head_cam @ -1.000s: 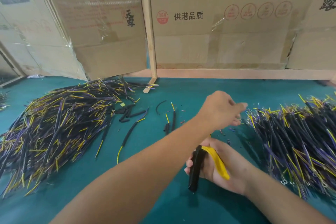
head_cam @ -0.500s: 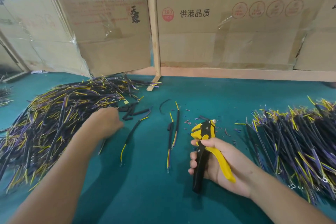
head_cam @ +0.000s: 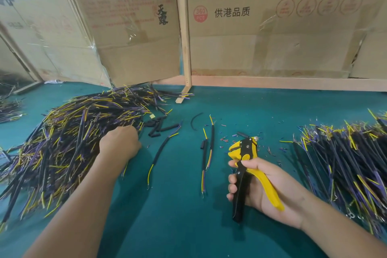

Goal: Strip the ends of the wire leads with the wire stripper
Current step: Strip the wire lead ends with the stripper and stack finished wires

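The green table (head_cam: 184, 226) carries two big heaps of wire leads: the left pile (head_cam: 62, 138) spreads from the back-left corner down toward the near left edge, and the right pile (head_cam: 345, 163) runs along the right edge. Between them, toward the middle, lie a few loose leads (head_cam: 206, 159) and a scatter of tiny insulation scraps (head_cam: 225, 139) just beyond the tool.

A second ago the left hand (head_cam: 120, 142) was stretched across to the right pile, passing over the tool; now it has swung all the way back and sits on the inner edge of the left pile, knuckles up. Its fingers are buried among the wires, so I cannot tell whether it has pinched one yet. The right hand (head_cam: 261, 184) has barely moved: it keeps its fingers wrapped round the handles of the wire stripper (head_cam: 244, 165), head pointing away toward the back edge, held near the middle of the table, nothing in its head.

To me that reads as one lead finished and dropped on the right, and the next being fetched from the left.
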